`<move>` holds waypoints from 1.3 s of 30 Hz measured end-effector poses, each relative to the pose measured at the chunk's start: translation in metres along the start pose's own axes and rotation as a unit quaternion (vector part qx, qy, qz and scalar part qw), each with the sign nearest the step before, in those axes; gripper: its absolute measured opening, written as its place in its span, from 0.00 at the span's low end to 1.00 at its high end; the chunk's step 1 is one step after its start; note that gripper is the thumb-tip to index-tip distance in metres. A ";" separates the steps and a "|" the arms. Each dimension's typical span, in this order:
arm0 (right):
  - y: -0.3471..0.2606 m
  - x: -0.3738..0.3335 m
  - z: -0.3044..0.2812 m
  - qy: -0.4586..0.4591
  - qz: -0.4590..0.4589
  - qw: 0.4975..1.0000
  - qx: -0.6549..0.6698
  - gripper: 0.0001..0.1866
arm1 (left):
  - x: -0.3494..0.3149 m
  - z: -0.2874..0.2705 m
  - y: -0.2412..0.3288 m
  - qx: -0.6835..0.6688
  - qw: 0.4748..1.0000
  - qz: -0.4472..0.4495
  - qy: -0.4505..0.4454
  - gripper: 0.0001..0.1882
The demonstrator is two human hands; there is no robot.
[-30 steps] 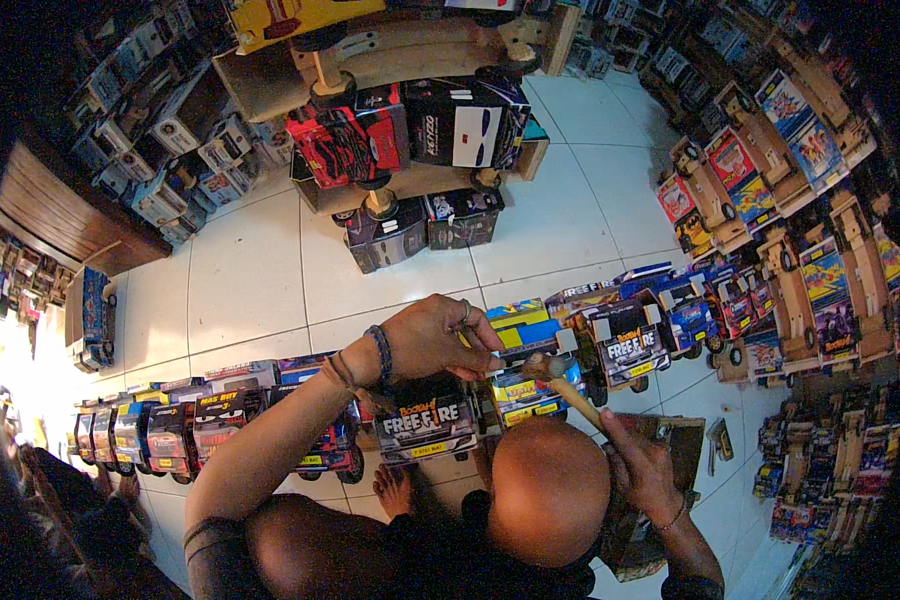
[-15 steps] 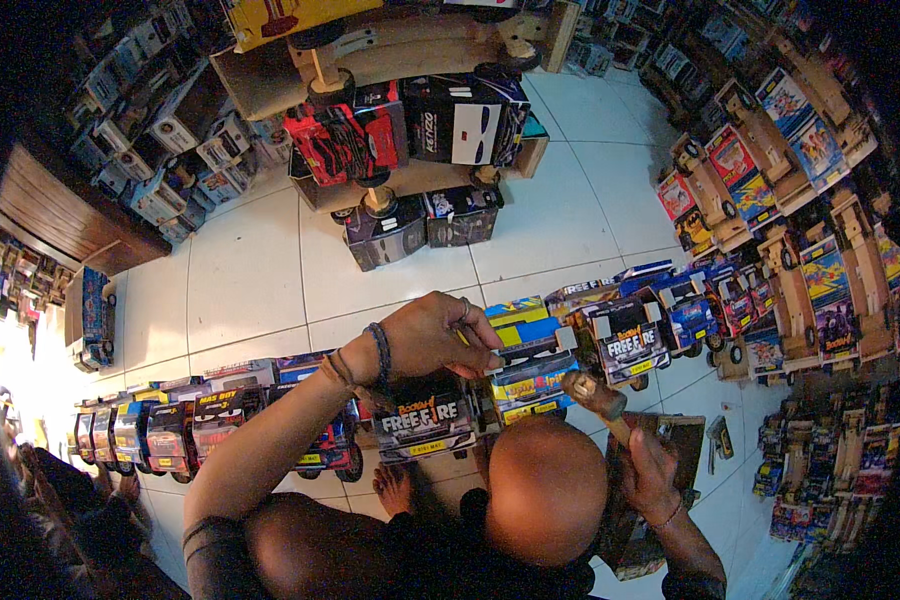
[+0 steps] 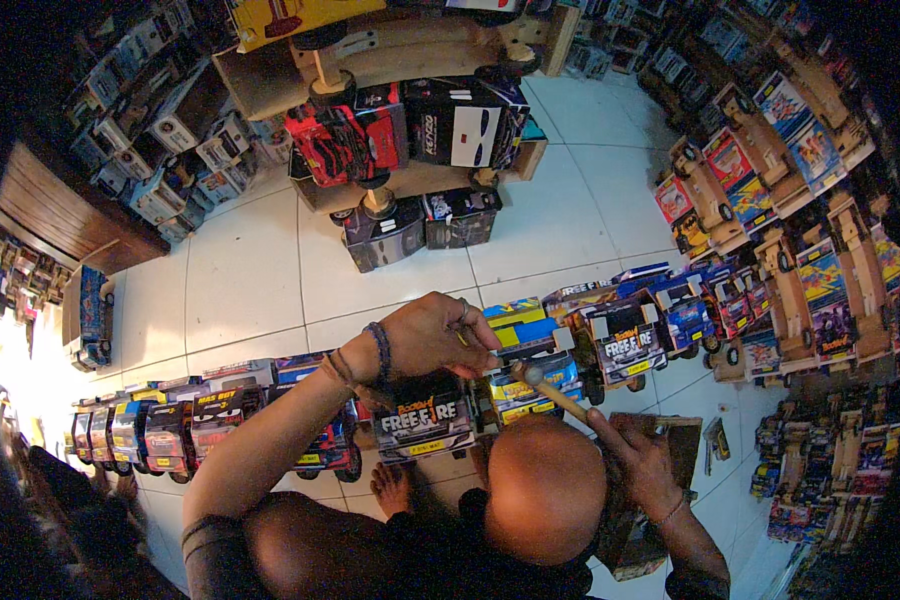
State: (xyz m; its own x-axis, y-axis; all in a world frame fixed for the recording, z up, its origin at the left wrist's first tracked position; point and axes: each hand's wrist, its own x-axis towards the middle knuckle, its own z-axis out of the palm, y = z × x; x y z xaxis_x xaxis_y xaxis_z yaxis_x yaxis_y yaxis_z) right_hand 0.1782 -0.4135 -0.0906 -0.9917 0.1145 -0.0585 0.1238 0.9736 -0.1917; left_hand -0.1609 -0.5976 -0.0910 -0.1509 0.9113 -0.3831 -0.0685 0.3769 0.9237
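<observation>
My left hand (image 3: 435, 335) has its fingertips pinched together at the side of a blue and yellow toy truck (image 3: 535, 390). What they hold, if anything, is too small to make out. My right hand (image 3: 650, 468) grips the wooden handle of a hammer (image 3: 558, 397). The hammer's head lies against the truck's upper front, close beside my left fingertips. Just left of that truck stands a black toy truck (image 3: 422, 420), partly under my left wrist. Another black toy truck (image 3: 625, 342) is on its right.
A long row of toy trucks (image 3: 220, 420) crosses the tiled floor (image 3: 240, 285). Larger toy trucks (image 3: 460, 120) stand ahead, and stacked ones (image 3: 830, 280) fill the right side. A wooden box (image 3: 670, 440) sits beside my right hand, near a small tool (image 3: 716, 440). Someone in dark clothes (image 3: 75, 510) is at lower left.
The hammer's head has swung down and left onto the truck beside my left fingertips. My right hand has tilted with it, while my left hand stays in place.
</observation>
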 end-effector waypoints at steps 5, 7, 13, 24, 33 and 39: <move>-0.002 0.002 0.001 0.119 -0.029 0.992 0.031 0.39 | 0.000 0.001 -0.003 -0.042 0.999 -0.007 -0.003 0.12; -0.002 0.003 0.001 0.144 -0.051 0.988 0.025 0.38 | 0.001 0.001 -0.004 -0.041 0.999 -0.002 -0.006 0.12; -0.005 0.006 -0.005 0.051 -0.011 0.999 -0.016 0.37 | -0.001 0.000 -0.003 -0.054 0.998 -0.008 -0.012 0.12; -0.013 0.014 -0.016 -0.007 0.018 1.000 0.022 0.38 | -0.001 0.001 -0.007 -0.047 0.999 0.001 -0.011 0.11; -0.017 0.016 -0.017 -0.028 0.014 0.999 0.014 0.34 | -0.004 0.003 0.003 -0.030 0.999 -0.023 -0.006 0.12; -0.016 0.014 -0.009 0.156 0.127 0.949 0.243 0.32 | -0.008 0.004 0.009 0.003 1.000 -0.020 -0.016 0.12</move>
State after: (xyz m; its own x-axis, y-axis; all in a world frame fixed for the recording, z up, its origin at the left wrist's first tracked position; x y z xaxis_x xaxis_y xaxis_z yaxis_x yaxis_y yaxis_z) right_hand 0.1623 -0.4258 -0.0791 -0.8807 0.4595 0.1153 0.2860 0.7097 -0.6438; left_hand -0.1564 -0.6011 -0.0800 -0.1159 0.9002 -0.4197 -0.0686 0.4143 0.9076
